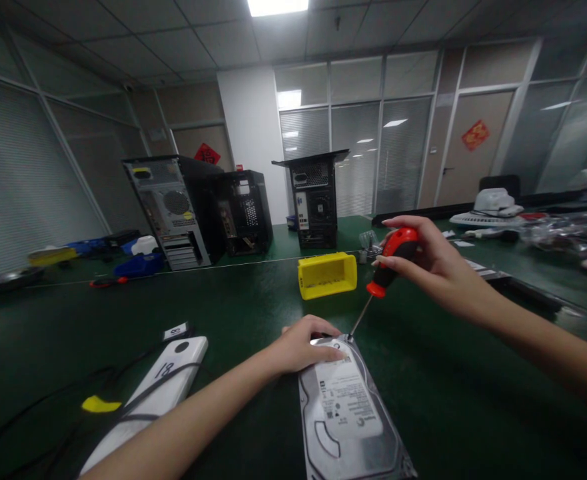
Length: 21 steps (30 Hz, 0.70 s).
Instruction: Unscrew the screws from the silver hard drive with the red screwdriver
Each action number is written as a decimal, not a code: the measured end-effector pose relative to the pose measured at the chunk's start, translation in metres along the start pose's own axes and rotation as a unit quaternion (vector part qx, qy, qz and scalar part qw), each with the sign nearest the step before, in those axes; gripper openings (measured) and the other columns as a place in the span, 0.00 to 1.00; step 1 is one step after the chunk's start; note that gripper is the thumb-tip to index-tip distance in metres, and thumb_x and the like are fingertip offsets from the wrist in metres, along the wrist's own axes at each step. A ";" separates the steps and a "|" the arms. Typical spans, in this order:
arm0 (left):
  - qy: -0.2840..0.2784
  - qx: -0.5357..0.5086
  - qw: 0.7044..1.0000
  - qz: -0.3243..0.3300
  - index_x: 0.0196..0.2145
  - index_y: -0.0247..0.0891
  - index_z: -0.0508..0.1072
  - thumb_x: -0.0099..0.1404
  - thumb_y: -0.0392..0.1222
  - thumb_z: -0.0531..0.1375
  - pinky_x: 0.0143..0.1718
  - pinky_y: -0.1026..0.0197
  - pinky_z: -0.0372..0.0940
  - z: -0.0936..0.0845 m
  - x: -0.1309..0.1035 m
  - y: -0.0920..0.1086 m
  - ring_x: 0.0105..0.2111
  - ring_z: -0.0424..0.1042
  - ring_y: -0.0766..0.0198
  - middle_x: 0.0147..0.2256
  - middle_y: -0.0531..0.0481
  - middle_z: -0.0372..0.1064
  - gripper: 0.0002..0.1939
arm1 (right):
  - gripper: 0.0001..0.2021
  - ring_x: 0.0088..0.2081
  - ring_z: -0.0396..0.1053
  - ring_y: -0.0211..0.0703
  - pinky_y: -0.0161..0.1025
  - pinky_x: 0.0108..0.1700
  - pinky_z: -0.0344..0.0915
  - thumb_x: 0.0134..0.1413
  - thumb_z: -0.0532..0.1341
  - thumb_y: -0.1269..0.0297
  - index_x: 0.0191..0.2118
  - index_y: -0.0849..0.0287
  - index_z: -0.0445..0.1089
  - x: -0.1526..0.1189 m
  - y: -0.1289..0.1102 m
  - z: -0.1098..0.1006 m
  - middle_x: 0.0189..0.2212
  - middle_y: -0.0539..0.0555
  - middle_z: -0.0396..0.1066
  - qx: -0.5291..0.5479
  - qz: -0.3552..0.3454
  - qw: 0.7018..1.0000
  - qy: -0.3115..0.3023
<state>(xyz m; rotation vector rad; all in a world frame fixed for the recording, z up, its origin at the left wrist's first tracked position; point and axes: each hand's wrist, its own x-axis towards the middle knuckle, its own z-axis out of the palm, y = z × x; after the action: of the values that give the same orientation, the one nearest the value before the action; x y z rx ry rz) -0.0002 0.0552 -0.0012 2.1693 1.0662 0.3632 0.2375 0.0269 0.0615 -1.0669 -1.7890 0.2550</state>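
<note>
A silver hard drive [350,407] with a white label lies on the green table in front of me. My left hand [306,343] grips its far end, thumb on the label and fingers over the far edge. In my right hand [426,263] is a red and black screwdriver [386,267], its fingers closed round the handle. The shaft slants down to the left, and its tip meets the drive's far right corner. Whether a screw sits under the tip is too small to tell. Just beyond the drive, a yellow bin [328,275] holds small pieces.
Computer cases [173,213] stand along the back of the table, one with its top panel raised [316,200]. A white power strip [168,380] with black cable lies at left, near a yellow scrap [100,404]. Clear plastic bags [568,230] are heaped at right.
</note>
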 end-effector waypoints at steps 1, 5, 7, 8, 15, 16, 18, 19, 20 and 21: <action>-0.003 0.000 1.000 -0.001 0.46 0.40 0.72 0.56 0.49 0.63 0.49 0.57 0.57 0.000 0.000 0.000 0.51 0.63 0.54 0.50 0.47 0.66 0.21 | 0.26 0.38 0.68 0.48 0.48 0.40 0.68 0.51 0.60 0.58 0.55 0.49 0.54 0.000 -0.001 0.000 0.40 0.53 0.65 0.000 -0.002 1.000 -0.002; 0.000 0.000 1.000 0.002 0.46 0.40 0.73 0.55 0.48 0.63 0.50 0.56 0.57 0.000 0.001 0.000 0.50 0.63 0.53 0.50 0.47 0.67 0.21 | 0.28 0.39 0.68 0.49 0.48 0.41 0.69 0.51 0.60 0.58 0.57 0.48 0.52 -0.001 -0.006 0.001 0.41 0.54 0.65 -0.001 -0.002 1.000 -0.010; 0.003 -0.003 1.000 0.007 0.46 0.40 0.73 0.55 0.48 0.63 0.50 0.56 0.57 0.000 0.001 0.000 0.51 0.63 0.52 0.49 0.47 0.68 0.21 | 0.28 0.39 0.68 0.49 0.48 0.42 0.68 0.52 0.59 0.58 0.58 0.48 0.51 -0.001 -0.008 0.001 0.42 0.54 0.65 0.001 -0.005 1.000 -0.016; 0.003 -0.004 1.000 0.009 0.46 0.39 0.73 0.55 0.48 0.63 0.50 0.56 0.57 0.001 0.001 -0.001 0.51 0.63 0.52 0.49 0.47 0.68 0.20 | 0.28 0.40 0.68 0.49 0.48 0.42 0.68 0.52 0.59 0.58 0.58 0.49 0.51 -0.002 -0.009 0.001 0.42 0.54 0.65 0.004 -0.007 1.000 -0.018; 0.000 -0.015 1.000 0.011 0.46 0.38 0.73 0.55 0.46 0.63 0.51 0.57 0.57 0.003 0.002 -0.003 0.49 0.65 0.54 0.49 0.47 0.68 0.20 | 0.27 0.41 0.68 0.48 0.47 0.42 0.69 0.54 0.58 0.59 0.58 0.51 0.50 -0.002 -0.008 0.001 0.44 0.56 0.64 0.005 -0.029 0.999 -0.028; -0.002 -0.014 1.000 0.011 0.46 0.38 0.73 0.56 0.46 0.63 0.51 0.56 0.57 0.003 0.003 -0.003 0.49 0.65 0.55 0.49 0.47 0.68 0.20 | 0.27 0.41 0.68 0.48 0.47 0.42 0.69 0.54 0.58 0.59 0.58 0.51 0.50 -0.002 -0.008 0.001 0.44 0.56 0.64 0.002 -0.034 0.999 -0.029; -0.003 -0.008 1.000 0.009 0.46 0.38 0.72 0.56 0.46 0.63 0.51 0.56 0.57 0.002 0.003 -0.004 0.50 0.64 0.55 0.49 0.47 0.68 0.20 | 0.27 0.41 0.68 0.49 0.48 0.42 0.69 0.54 0.58 0.60 0.58 0.51 0.50 -0.003 -0.008 0.001 0.44 0.56 0.64 -0.003 -0.043 0.999 -0.030; -0.004 -0.006 1.000 0.007 0.46 0.38 0.72 0.56 0.46 0.63 0.51 0.56 0.57 0.002 0.003 -0.004 0.50 0.64 0.55 0.49 0.47 0.68 0.21 | 0.27 0.41 0.68 0.49 0.48 0.42 0.69 0.54 0.58 0.60 0.58 0.51 0.50 -0.003 -0.008 0.001 0.44 0.57 0.64 -0.006 -0.044 0.999 -0.030; -0.006 -0.004 1.000 0.005 0.47 0.38 0.72 0.56 0.47 0.63 0.51 0.56 0.57 0.002 0.003 -0.004 0.50 0.64 0.54 0.49 0.47 0.67 0.21 | 0.27 0.41 0.68 0.49 0.48 0.41 0.69 0.54 0.58 0.59 0.58 0.51 0.50 -0.003 -0.009 0.001 0.44 0.57 0.64 -0.008 -0.042 0.999 -0.029; -0.007 -0.004 1.000 0.004 0.47 0.38 0.72 0.56 0.47 0.63 0.51 0.56 0.57 0.002 0.003 -0.003 0.51 0.63 0.54 0.49 0.47 0.67 0.21 | 0.26 0.41 0.68 0.49 0.48 0.41 0.70 0.54 0.57 0.59 0.58 0.51 0.50 -0.003 -0.008 0.001 0.44 0.57 0.64 -0.011 -0.040 0.999 -0.028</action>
<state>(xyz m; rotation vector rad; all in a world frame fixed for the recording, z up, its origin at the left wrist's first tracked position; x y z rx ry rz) 0.0005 0.0579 -0.0050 2.1665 1.0478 0.3555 0.2322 0.0201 0.0642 -1.0093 -1.8835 0.2186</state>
